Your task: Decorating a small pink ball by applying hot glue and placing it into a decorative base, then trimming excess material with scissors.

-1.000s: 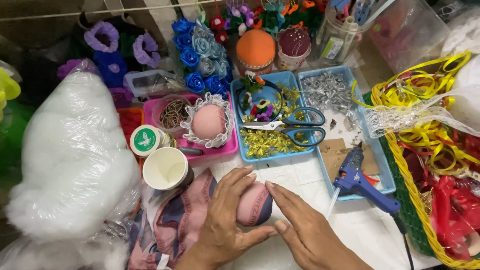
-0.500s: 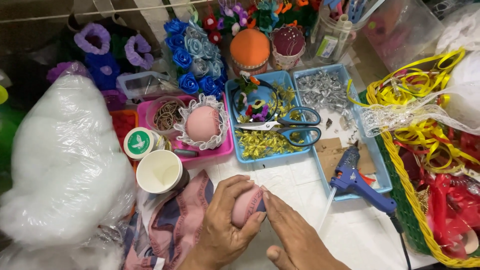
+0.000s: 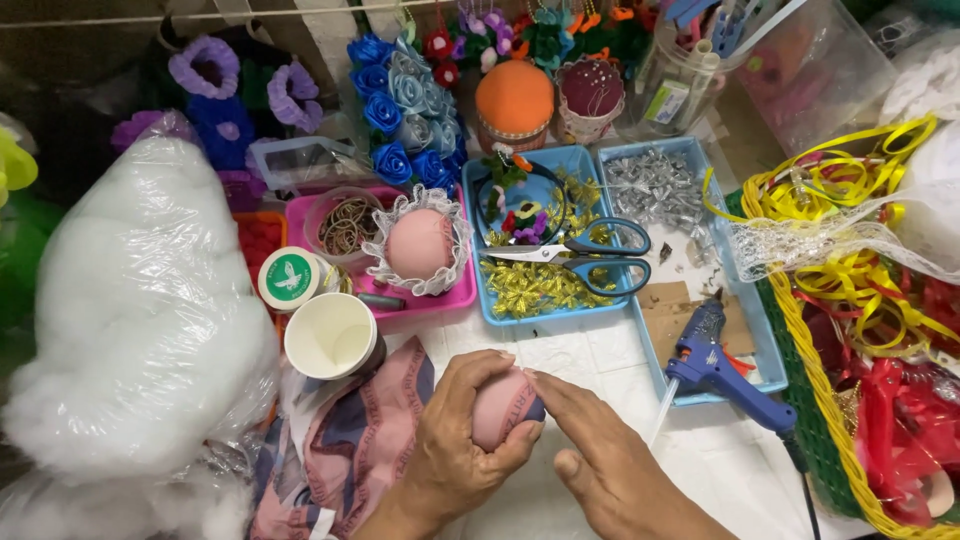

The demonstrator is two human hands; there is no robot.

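**Craft bench: fabric-covered ball in hand**

Item 1. Fabric-covered ball (image 3: pixel 503 408), pink with a dark patterned band. Sits in the left hand (image 3: pixel 452 455), whose fingers (image 3: pixel 478 366) curl over its top and far side, grasping it. The right hand (image 3: pixel 610 462) lies alongside; its fingertips (image 3: pixel 540 383) press flat against the ball's right face, thumb held loose beneath, nothing clenched.

Item 2. Patterned pink cloth (image 3: pixel 345 450), crumpled, touching the left wrist side, just left of the fingers.

Item 3. Paper cup (image 3: pixel 331 337), open side up, beyond and left of the left fingers; a round white lid (image 3: pixel 289 278) just past it.

Item 4. Blue glue gun (image 3: pixel 715 368), right of the right fingertips, near but apart, nozzle angled towards them.

Item 5. Scissors (image 3: pixel 580 252), blue handles, lying across a blue tray (image 3: pixel 500 312) well beyond the fingers.

Item 6. Pink ball in a lace ruffle (image 3: pixel 419 243), in a pink tray (image 3: pixel 425 304), beyond the left fingers.

Item 7. Bag of white stuffing (image 3: pixel 130 310), far left.

Item 8. Yellow ribbon (image 3: pixel 850 230), in a basket (image 3: pixel 800 340), far right.
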